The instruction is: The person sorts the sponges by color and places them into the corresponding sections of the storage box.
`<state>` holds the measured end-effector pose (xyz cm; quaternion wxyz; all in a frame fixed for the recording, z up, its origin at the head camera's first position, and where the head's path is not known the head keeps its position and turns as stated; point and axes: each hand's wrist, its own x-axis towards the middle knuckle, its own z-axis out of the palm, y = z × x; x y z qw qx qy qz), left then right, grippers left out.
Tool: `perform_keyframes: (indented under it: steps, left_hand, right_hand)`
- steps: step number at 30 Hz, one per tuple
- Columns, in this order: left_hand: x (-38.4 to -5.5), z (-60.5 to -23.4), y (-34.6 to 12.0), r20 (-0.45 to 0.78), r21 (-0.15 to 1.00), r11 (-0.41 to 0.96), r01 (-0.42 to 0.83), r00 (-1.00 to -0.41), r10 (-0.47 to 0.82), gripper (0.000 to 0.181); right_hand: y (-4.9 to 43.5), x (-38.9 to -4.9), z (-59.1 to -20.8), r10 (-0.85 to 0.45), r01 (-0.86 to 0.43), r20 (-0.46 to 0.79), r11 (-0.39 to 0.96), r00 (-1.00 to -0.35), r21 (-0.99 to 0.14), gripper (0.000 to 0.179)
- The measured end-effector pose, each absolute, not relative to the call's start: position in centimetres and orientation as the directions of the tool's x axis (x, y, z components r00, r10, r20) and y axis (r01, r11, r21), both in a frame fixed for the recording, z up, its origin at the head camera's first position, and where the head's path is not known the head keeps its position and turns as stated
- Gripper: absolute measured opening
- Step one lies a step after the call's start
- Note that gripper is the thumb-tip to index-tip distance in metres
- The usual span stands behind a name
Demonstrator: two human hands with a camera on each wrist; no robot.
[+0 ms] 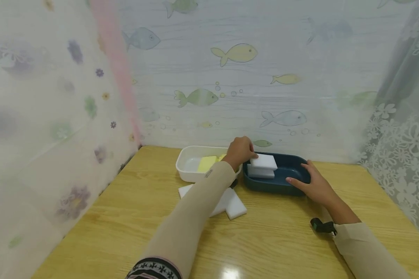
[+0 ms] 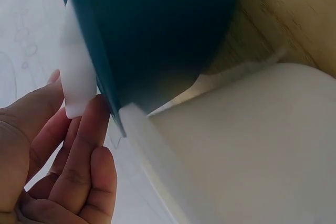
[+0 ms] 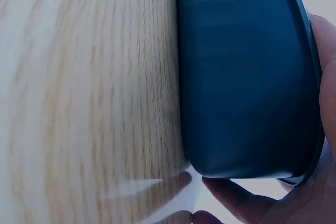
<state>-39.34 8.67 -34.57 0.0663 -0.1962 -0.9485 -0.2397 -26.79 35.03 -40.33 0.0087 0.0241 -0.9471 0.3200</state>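
My left hand point(image 1: 240, 150) pinches a white sponge block point(image 1: 264, 162) between thumb and fingers, over the left end of a dark blue basin point(image 1: 276, 187). Beneath that block, another white block point(image 1: 260, 172) lies inside the basin. In the left wrist view the held block point(image 2: 79, 72) shows edge-on at the basin's rim. My right hand point(image 1: 315, 186) holds the basin's right end, the thumb over the rim and fingers against the outer wall. The right wrist view shows those fingers point(image 3: 239, 198) at the wall's lower corner.
A white basin point(image 1: 187, 176) with yellow sponge blocks point(image 1: 206, 163) stands left of the blue one, partly behind my left arm. White flat blocks point(image 1: 236, 206) lie on the wooden table point(image 1: 265, 240) in front. A patterned curtain point(image 1: 195, 128) hangs behind the table.
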Motion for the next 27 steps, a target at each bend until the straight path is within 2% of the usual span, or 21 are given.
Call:
perform_keyframes:
  steps: [13,27]
  left_hand:
    - [-39.23,-34.82,8.73,0.204,0.370,0.848,0.380,-0.923,0.325,0.022]
    - [-38.62,-34.92,9.33,0.202,0.219,0.904,0.367,-0.923,0.326,0.024]
  right_hand:
    - [34.64,-27.01,-40.20,-0.034,-0.043,0.027,0.800,-0.999,-0.599,0.110]
    - [35.08,-26.90,-40.51,-0.042,-0.045,0.020,0.789,-0.999,-0.613,0.110]
